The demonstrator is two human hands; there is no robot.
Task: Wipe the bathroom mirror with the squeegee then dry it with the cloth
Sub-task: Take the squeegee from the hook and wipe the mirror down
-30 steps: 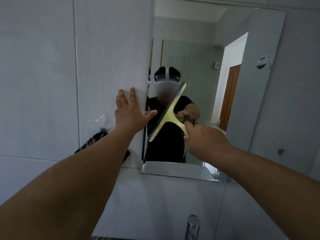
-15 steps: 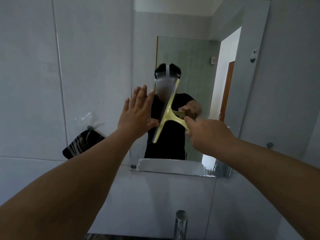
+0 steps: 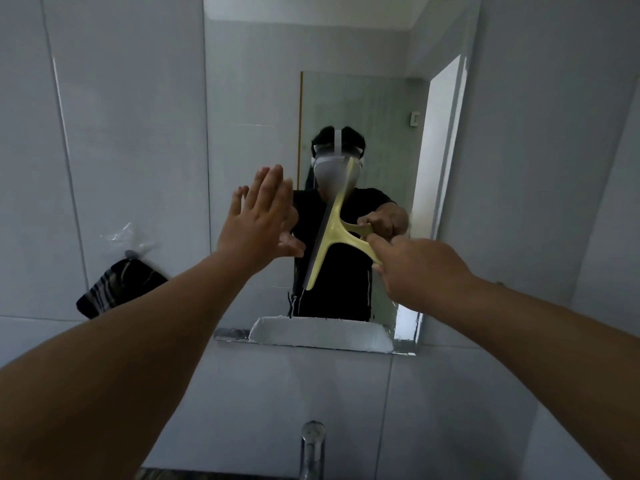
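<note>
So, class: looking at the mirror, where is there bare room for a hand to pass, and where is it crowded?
Free: the mirror above both hands, and the wall between the cloth and mirror edge. Crowded: mid-mirror, where the open left hand sits close beside the squeegee held by the right hand.

No writing, label, brand mark, number or sign could be read anywhere in the view, on any surface or object.
</note>
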